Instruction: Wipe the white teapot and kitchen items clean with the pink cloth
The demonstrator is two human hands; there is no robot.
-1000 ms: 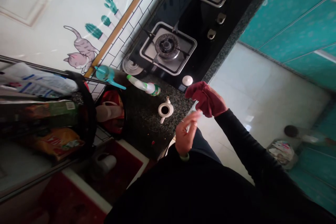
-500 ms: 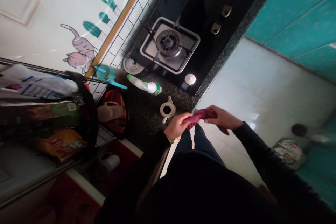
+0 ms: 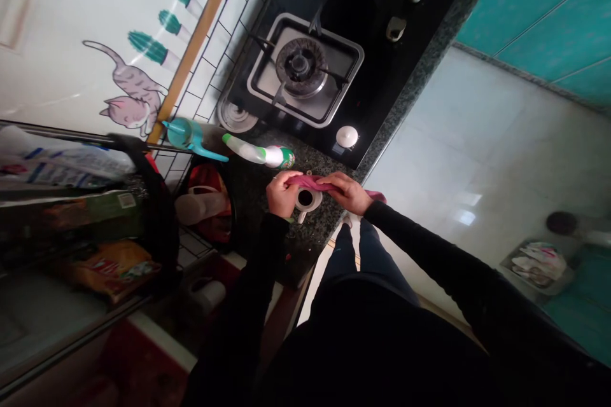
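Observation:
A dark pink cloth is stretched between my two hands over a small white pot with a spout and a handle. My left hand is closed on the cloth's left end, beside the pot. My right hand pinches it farther right, and a loose end hangs past the wrist. The cloth hides part of the pot's far side; whether it touches the pot I cannot tell. The pot's open top looks dark inside. Just beyond my left hand lies a white and green spray bottle.
A gas hob with a burner takes up the far counter. A white round lid rests on its near corner. Left of the pot are a blue-topped bottle, a clear jug and a rack of packets.
Both hands have moved left with the cloth, from beside the counter edge to above the pot. The cloth, bunched before, is now stretched out. The view has shifted slightly.

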